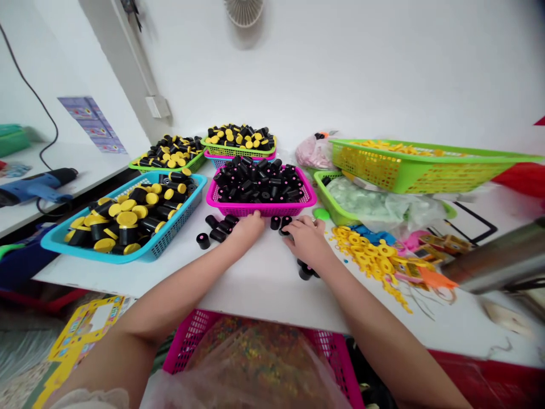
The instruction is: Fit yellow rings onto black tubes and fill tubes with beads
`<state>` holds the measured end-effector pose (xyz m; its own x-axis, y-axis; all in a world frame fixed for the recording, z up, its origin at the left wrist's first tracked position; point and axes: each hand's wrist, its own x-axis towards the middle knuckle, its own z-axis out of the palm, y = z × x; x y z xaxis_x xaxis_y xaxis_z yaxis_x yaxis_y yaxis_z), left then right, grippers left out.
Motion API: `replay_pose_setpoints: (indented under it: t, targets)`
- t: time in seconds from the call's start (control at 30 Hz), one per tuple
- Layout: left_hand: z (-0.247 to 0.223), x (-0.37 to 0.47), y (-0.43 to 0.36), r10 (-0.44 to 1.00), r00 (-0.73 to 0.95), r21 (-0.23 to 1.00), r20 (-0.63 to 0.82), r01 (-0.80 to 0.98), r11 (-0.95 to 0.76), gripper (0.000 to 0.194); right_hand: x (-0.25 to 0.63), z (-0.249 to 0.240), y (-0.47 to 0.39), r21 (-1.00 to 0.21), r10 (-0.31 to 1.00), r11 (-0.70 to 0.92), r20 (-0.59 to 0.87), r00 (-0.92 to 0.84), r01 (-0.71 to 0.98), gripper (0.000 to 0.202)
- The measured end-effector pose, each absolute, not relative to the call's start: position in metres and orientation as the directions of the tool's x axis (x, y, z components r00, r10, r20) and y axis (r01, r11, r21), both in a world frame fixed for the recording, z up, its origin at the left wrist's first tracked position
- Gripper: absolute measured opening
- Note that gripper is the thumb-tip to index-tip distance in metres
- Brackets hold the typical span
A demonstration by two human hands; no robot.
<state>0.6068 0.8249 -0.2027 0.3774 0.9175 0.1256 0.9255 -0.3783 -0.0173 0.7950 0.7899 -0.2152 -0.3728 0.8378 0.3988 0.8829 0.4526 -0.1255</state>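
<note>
My left hand [248, 232] is on the white table just in front of a magenta basket [261, 209]. Its fingers are curled, and whatever they hold is hidden behind the hand. Beside it on the left lie several loose black cylinders [218, 234] with a pink dot on the end. My right hand [307, 237] bends its fingers round a black cylinder [285, 222], close to another one standing upright [275, 222]. More black pieces [305, 271] sit beneath my right wrist, partly covered. A heap of black cylinders [259, 180] fills the magenta basket.
At left, a blue basket [155, 250] holds black cylinders with yellow caps; green baskets [238, 151] of them stand behind. Yellow ring-shaped parts [369, 253] lie at right, near a stacked green basket [409, 176]. Below the table edge sits a bagged magenta bin [340, 363].
</note>
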Motion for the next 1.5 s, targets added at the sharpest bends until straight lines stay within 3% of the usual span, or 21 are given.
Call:
replay_pose_setpoints:
  t: [0.13, 0.3, 0.43, 0.63, 0.73, 0.9, 1.1, 1.3, 1.4, 1.5]
  targets:
    - [-0.198, 0.601, 0.818, 0.912, 0.397, 0.145, 0.105, 0.901, -0.409, 0.019, 0.793, -0.213, 0.792, -0.116, 0.817, 0.449, 0.456, -0.354, 0.886, 0.011]
    - [-0.206, 0.609, 0.811, 0.893, 0.431, 0.408, 0.131, 0.797, -0.445, 0.031, 0.795, -0.209, 0.800, -0.147, 0.863, 0.374, 0.416, -0.286, 0.916, 0.026]
    - [-0.218, 0.616, 0.811, 0.913, 0.371, 0.566, 0.167, 0.723, -0.397, 0.046, 0.797, -0.210, 0.806, -0.137, 0.864, 0.385, 0.401, -0.304, 0.913, 0.018]
    - [-0.229, 0.617, 0.812, 0.920, 0.356, 0.699, 0.162, 0.616, -0.362, 0.060, 0.802, -0.201, 0.801, -0.190, 0.874, 0.411, 0.362, -0.325, 0.892, 0.010]
    - [-0.231, 0.614, 0.812, 0.922, 0.349, 0.724, 0.169, 0.590, -0.356, 0.061, 0.805, -0.197, 0.801, -0.242, 0.881, 0.386, 0.384, -0.277, 0.890, 0.015]
    - [-0.231, 0.607, 0.819, 0.940, 0.265, 0.720, 0.215, 0.607, -0.336, 0.030, 0.810, -0.201, 0.816, -0.271, 0.913, 0.305, 0.355, -0.200, 0.913, 0.037]
    - [-0.235, 0.621, 0.829, 0.936, 0.279, 0.717, 0.214, 0.605, -0.345, 0.048, 0.807, -0.209, 0.828, -0.237, 0.919, 0.337, 0.294, -0.263, 0.911, 0.041]
    - [-0.222, 0.619, 0.816, 0.918, 0.301, 0.669, 0.259, 0.630, -0.395, 0.051, 0.805, -0.203, 0.821, -0.261, 0.892, 0.344, 0.390, -0.228, 0.902, 0.041]
    - [-0.202, 0.597, 0.801, 0.876, 0.351, 0.453, 0.330, 0.756, -0.473, 0.047, 0.809, -0.198, 0.816, -0.310, 0.860, 0.356, 0.478, -0.179, 0.881, 0.039]
    - [-0.189, 0.574, 0.794, 0.923, 0.277, 0.110, 0.267, 0.943, -0.315, 0.041, 0.814, -0.195, 0.810, -0.307, 0.820, 0.381, 0.548, -0.165, 0.872, 0.042]
